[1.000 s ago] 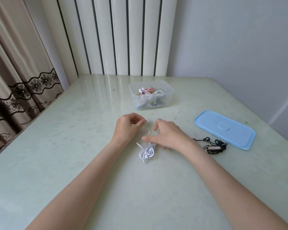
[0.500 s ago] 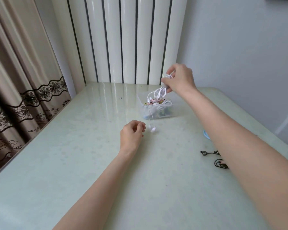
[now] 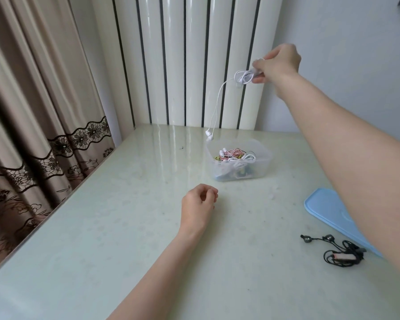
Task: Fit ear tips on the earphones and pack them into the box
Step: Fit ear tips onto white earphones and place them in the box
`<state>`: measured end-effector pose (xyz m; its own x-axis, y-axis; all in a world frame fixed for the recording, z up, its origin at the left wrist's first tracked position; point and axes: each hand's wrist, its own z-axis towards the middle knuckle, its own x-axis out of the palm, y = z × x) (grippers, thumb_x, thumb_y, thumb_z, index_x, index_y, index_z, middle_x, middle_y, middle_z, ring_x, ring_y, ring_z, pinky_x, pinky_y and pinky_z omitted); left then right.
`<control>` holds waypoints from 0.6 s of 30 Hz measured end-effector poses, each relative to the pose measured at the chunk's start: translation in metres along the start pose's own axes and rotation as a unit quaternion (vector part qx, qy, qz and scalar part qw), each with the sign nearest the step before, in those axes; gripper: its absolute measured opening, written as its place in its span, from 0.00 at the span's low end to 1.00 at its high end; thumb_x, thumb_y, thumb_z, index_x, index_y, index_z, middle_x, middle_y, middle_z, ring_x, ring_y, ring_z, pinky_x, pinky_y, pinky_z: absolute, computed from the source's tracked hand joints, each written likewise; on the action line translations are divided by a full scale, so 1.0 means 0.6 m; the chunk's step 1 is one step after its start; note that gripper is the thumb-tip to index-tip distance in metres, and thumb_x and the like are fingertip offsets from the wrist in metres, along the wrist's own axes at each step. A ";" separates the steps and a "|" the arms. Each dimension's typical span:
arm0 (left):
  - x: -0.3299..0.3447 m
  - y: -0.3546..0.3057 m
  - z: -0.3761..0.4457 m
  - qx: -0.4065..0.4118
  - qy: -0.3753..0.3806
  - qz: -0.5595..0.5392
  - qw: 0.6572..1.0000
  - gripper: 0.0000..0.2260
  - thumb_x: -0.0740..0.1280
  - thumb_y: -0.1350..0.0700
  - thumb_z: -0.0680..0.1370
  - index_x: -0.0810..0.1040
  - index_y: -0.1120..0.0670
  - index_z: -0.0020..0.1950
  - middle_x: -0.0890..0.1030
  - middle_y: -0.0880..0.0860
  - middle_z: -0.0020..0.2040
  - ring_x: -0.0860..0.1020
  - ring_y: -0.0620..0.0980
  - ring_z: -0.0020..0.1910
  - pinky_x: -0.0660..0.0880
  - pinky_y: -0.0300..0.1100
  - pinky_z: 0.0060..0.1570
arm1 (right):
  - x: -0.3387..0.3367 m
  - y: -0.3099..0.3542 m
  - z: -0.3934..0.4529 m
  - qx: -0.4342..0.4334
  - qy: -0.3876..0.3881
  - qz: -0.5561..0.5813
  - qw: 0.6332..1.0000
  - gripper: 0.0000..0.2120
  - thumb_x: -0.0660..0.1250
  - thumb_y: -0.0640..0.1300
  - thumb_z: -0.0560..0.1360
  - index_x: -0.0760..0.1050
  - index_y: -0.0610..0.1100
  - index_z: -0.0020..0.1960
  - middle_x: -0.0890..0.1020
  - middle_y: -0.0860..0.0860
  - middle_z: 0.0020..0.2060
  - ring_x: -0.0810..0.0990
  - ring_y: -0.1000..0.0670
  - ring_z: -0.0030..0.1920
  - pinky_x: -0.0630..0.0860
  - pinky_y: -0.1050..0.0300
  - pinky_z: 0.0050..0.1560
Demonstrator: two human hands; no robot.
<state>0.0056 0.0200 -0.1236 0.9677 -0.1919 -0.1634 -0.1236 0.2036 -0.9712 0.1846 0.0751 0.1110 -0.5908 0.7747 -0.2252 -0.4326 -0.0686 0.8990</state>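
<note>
Head view shows the right hand (image 3: 278, 63) raised high above the table (image 3: 102, 227), its fingers pinching one coiled white earphone set (image 3: 243, 77); two white earbuds (image 3: 209, 135) hang on their cords just over the rim of the one clear plastic box (image 3: 262, 162). The box holds a tangle of white, pink and yellow earphones. The left hand (image 3: 198, 203) rests on the table, fingers loosely curled, holding nothing. Half a second ago the right hand was lower, close above the box. One blue lid (image 3: 323, 209) lies at right, one black earphone set (image 3: 337, 251) beside it.
</note>
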 end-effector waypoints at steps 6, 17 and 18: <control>-0.001 -0.010 0.010 0.000 -0.004 0.008 1.000 0.12 0.58 0.64 0.75 0.76 0.53 0.37 0.79 0.47 0.35 0.76 0.41 0.34 0.74 0.32 0.35 | 0.004 -0.026 0.007 0.033 -0.001 -0.022 0.999 0.14 0.68 0.33 0.70 0.64 0.42 0.33 0.76 0.46 0.34 0.84 0.40 0.39 0.82 0.50 0.41; -0.042 -0.023 0.052 0.024 -0.009 0.084 0.996 0.12 0.59 0.64 0.75 0.77 0.52 0.37 0.79 0.50 0.36 0.77 0.50 0.38 0.77 0.48 0.47 | -0.050 -0.124 -0.048 -0.006 0.260 -0.296 0.919 0.06 0.62 0.37 0.74 0.75 0.37 0.49 0.79 0.41 0.43 0.82 0.43 0.34 0.82 0.57 0.35; -0.042 -0.024 0.052 0.038 -0.006 0.113 0.993 0.11 0.59 0.64 0.74 0.78 0.53 0.39 0.80 0.51 0.37 0.77 0.51 0.39 0.77 0.48 0.47 | -0.073 -0.124 -0.063 0.009 0.317 -0.301 0.899 0.07 0.63 0.36 0.74 0.75 0.36 0.50 0.78 0.41 0.43 0.81 0.44 0.35 0.81 0.60 0.32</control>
<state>-0.0103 0.0518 -0.1002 0.9197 -0.1219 -0.3732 -0.3217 0.3112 -0.8942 0.2170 0.0227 0.0396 -0.5258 0.1534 -0.8366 -0.7961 0.2577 0.5476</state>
